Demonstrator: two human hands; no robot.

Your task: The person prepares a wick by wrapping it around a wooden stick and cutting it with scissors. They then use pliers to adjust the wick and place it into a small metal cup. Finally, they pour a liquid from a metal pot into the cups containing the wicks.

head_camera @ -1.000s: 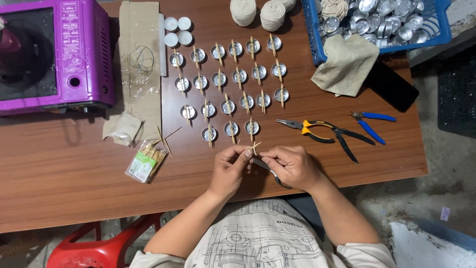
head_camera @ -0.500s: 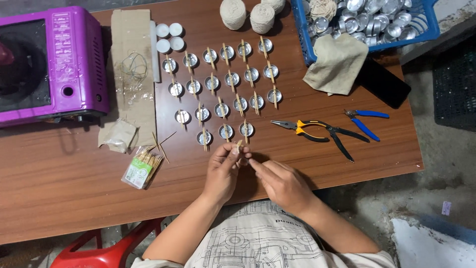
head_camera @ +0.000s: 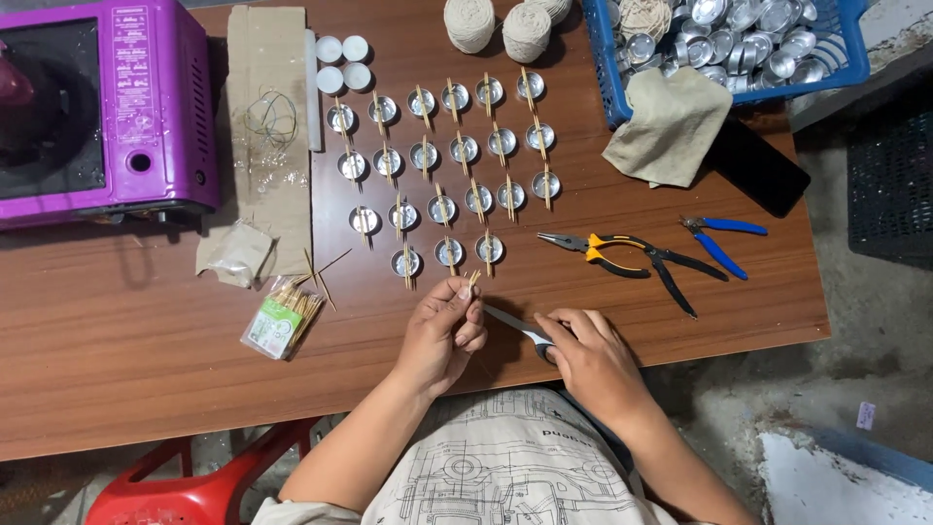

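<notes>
My left hand point(head_camera: 445, 335) pinches a pair of thin wooden sticks point(head_camera: 472, 281) upright, just below the rows of small metal cups point(head_camera: 449, 154). Each cup has sticks laid across it. My right hand point(head_camera: 590, 358) rests on the table to the right and grips a pair of scissors point(head_camera: 517, 328), whose blades point left toward the left hand. A packet of toothpicks point(head_camera: 283, 320) lies left of my left hand.
Long-nose pliers point(head_camera: 622, 258) and blue-handled cutters point(head_camera: 722, 239) lie right of the cups. A blue basket point(head_camera: 622, 97) of metal cups, a beige cloth point(head_camera: 671, 124), a dark phone point(head_camera: 763, 170), yarn balls point(head_camera: 500, 24), cardboard point(head_camera: 267, 117) and a purple stove point(head_camera: 97, 107) ring the work area.
My right hand pulled back from the sticks and took up the scissors on the table. My left hand keeps the sticks pinched, now more upright.
</notes>
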